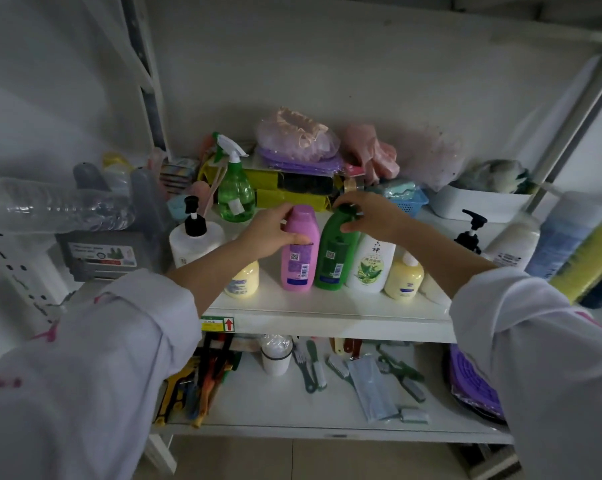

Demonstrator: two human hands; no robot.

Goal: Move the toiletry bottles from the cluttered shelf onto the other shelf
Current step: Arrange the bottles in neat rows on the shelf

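Observation:
On the upper shelf stands a row of toiletry bottles. My left hand grips the upper part of a pink bottle, which stands upright. My right hand is closed over the cap of a green bottle right beside it. To the right stand a white bottle with a leaf label and a small yellow bottle. Another small yellow bottle sits under my left wrist. A white pump bottle stands at the left, and a second pump bottle at the right.
Behind the row are a green spray bottle, yellow packets, a shower cap, pink gloves, a blue basket and a white bin. The lower shelf holds brushes, tools, a white cup and a purple mat. A grey crate stands left.

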